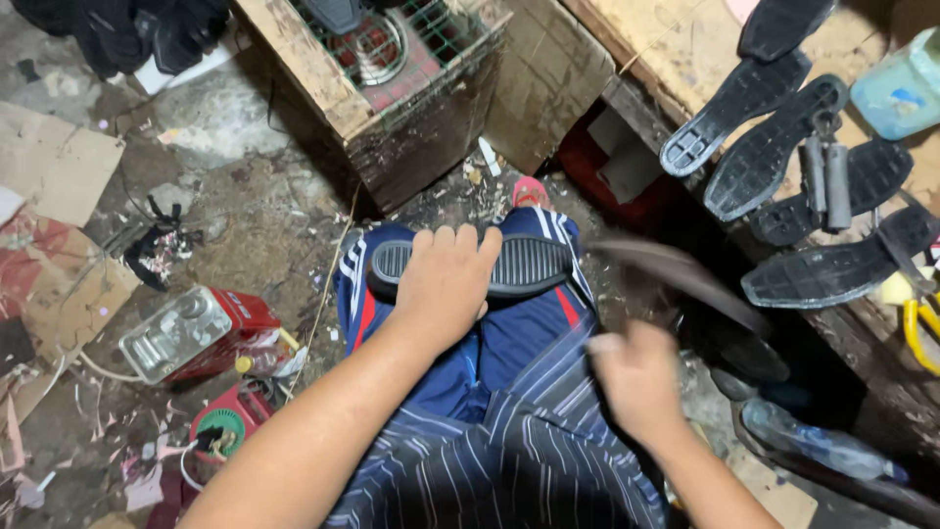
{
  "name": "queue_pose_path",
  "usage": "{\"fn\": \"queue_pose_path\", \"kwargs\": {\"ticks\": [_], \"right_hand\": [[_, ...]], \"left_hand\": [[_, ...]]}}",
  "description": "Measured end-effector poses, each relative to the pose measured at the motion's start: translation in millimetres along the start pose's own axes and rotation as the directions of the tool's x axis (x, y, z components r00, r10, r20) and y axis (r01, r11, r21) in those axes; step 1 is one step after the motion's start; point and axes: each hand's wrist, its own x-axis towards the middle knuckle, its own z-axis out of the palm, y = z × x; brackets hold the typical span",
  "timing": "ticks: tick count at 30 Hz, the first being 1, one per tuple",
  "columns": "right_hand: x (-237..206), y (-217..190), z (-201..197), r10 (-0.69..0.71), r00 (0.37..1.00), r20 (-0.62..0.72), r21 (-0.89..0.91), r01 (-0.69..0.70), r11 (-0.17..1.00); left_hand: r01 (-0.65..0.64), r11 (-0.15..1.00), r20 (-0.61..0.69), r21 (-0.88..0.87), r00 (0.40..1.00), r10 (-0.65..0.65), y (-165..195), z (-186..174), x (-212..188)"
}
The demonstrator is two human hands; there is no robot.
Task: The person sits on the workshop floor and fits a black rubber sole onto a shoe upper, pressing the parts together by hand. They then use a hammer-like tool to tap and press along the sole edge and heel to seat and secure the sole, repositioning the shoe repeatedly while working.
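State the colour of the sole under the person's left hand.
Black, with a ribbed tread: the shoe sole in the head view.
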Motion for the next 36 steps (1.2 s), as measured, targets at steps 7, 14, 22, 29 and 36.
{"fn": "queue_pose_path", "kwargs": {"ticks": [7,14,22,29,36], "right_hand": [[-16,39,1,0.057,0.995,0.083,0.656,-0.098,0.748],[-30,32,-13,-0.022,0.999,-0.025,0.822,0.033,0.569],[-20,37,-14,-0.109,0.993,-0.052,0.684,0.115,0.72],[1,8,-3,-0.372,0.927,-0.052,0.43,0.357,0.829],[19,-10,11,-0.481,0.873,-0.08,0.369,0.474,0.799]], "left_hand": [[-0.157,0.931,0.152,-0.33,0.964,0.217,-35,-21,6],[-0.131,0.946,-0.011,-0.296,0.991,0.133,-24,5,-5],[-0.137,0.869,-0.086,-0.476,0.99,0.109,-26,17,-13],[-0.155,0.826,-0.037,-0.542,0.986,0.161,-35,16,-13],[-0.141,0.827,-0.047,-0.544,0.989,0.138,-35,20,-13]]}}
